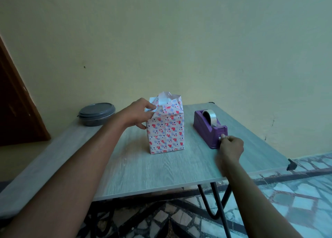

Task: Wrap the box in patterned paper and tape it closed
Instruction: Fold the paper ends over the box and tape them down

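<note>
dim, flat and even throughout, with a cool greenish cast over the wall (179,40). soft and diffuse, no clear source in view. only a faint shadow on the table (136,166) beside the wrapped box (165,130). a small pale glint on the tape roll (210,116). wide-angle bending at the edges, table edges and the door (16,103) at left leaning. slightly soft overall, a little motion blur around the right hand (230,146), forearms near the lower edge smeared and stretched.
</note>
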Demonstrator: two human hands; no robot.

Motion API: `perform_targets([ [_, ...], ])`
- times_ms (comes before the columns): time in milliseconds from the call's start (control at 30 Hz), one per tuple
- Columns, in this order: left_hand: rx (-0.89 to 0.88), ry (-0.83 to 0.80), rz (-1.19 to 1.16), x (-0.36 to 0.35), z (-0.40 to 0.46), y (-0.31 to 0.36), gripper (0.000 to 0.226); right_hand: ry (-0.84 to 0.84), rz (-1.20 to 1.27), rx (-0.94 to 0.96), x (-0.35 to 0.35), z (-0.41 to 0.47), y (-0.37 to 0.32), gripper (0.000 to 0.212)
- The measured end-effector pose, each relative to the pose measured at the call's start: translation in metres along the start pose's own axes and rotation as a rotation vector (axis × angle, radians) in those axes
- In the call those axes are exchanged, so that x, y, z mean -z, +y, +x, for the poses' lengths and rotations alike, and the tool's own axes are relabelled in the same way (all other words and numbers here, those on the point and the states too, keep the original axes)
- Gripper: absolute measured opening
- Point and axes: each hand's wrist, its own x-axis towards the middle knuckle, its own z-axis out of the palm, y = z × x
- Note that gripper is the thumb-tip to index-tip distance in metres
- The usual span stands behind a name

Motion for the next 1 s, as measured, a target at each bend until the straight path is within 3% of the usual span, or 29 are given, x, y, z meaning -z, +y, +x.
perform_targets([
  [67,-0.003,0.001,-0.002,0.001,-0.001,-0.001,0.044,0.019,0.019,-0.007,0.003,-0.004,0.003,0.026],
  [167,-0.013,-0.016,0.0,0.001,-0.004,0.001,0.043,-0.006,-0.063,0.148,0.007,-0.015,-0.004,0.037],
  [300,-0.002,0.027,0.024,-0.003,-0.011,0.007,0.045,-0.102,-0.011,0.352,0.005,-0.028,-0.014,0.013],
  [400,-0.01,0.028,0.053,0.0,-0.014,0.008,0.045,-0.192,0.029,0.495,-0.001,-0.031,-0.04,0.01],
  [667,-0.125,0.024,0.145,0.001,-0.02,0.005,0.043,-0.557,-0.009,0.873,-0.046,-0.043,-0.156,0.038],
  [733,-0.141,0.022,0.162,0.0,-0.022,0.006,0.044,-0.694,-0.102,0.964,-0.06,-0.046,-0.181,0.067],
  [800,-0.154,0.031,0.183,0.002,-0.023,0.005,0.044,-0.866,-0.187,0.961,-0.076,-0.05,-0.2,0.096],
  [833,-0.16,0.036,0.199,0.002,-0.022,0.006,0.045,-0.927,-0.225,0.924,-0.083,-0.053,-0.207,0.101],
  [1000,-0.169,0.066,0.188,0.0,-0.023,0.003,0.05,-1.044,-0.504,0.748,-0.11,-0.06,-0.221,0.077],
])
